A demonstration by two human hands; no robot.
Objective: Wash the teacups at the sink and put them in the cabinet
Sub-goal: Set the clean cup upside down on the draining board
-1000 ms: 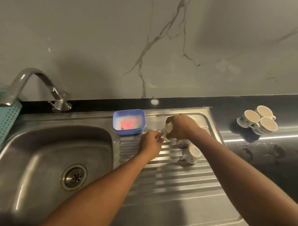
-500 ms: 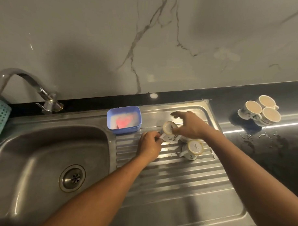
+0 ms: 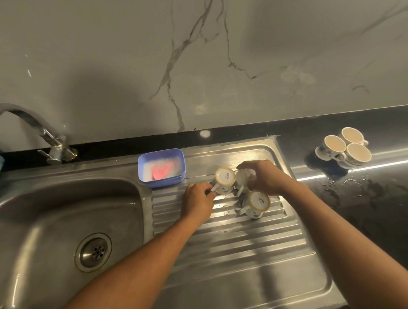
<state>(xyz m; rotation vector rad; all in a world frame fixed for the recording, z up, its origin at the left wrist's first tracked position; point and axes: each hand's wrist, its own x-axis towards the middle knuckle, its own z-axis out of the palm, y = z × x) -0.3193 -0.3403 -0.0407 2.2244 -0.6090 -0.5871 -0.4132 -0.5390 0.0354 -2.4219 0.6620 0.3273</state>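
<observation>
Progress looks halfway: left hand (image 3: 198,199) and right hand (image 3: 264,177) each grip 1 of 3 inverted teacups (image 3: 258,203); 3 upright teacups (image 3: 335,145) wait on the bench (image 3: 381,206).

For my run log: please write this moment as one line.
left hand pinches handle of left cup | right hand grips middle cup | third cup inverted on drainboard

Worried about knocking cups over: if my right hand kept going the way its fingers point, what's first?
Probably the upside-down cup whose handle your left hand pinches; your right hand, gripping the middle cup, points left at it. Height is unclear.
</observation>
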